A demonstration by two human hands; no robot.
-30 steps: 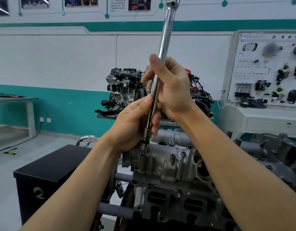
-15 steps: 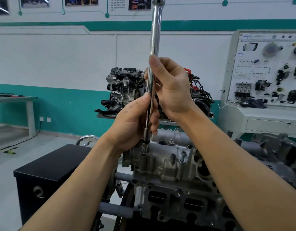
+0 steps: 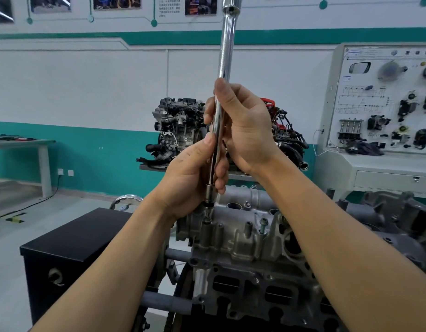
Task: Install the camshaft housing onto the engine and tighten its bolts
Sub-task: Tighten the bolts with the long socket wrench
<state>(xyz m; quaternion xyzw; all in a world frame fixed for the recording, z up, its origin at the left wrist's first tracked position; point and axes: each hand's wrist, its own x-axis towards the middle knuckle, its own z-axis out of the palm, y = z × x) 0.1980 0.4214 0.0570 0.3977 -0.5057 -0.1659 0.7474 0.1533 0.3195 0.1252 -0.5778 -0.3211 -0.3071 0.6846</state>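
A long chrome extension bar [image 3: 227, 44] stands nearly upright, its socket end [image 3: 210, 196] seated on a bolt at the left end of the grey aluminium camshaft housing [image 3: 240, 233]. My left hand [image 3: 192, 176] grips the bar low down, thumb along the shaft. Just above it my right hand [image 3: 243, 125] wraps the bar, fingers curled around it. The housing sits on top of the engine [image 3: 250, 291]. Another bolt [image 3: 263, 225] stands raised from the housing to the right of the tool.
A black box [image 3: 70, 250] stands left of the engine. Behind are a display engine on a stand [image 3: 178, 130], a white training panel with parts [image 3: 384, 104] at right, a table [image 3: 27, 144] at far left, and another engine part [image 3: 394, 212] at right.
The bar's top end has swung left, from leaning right to nearly vertical. Both hands stay wrapped around the bar, the socket end still on the same bolt.
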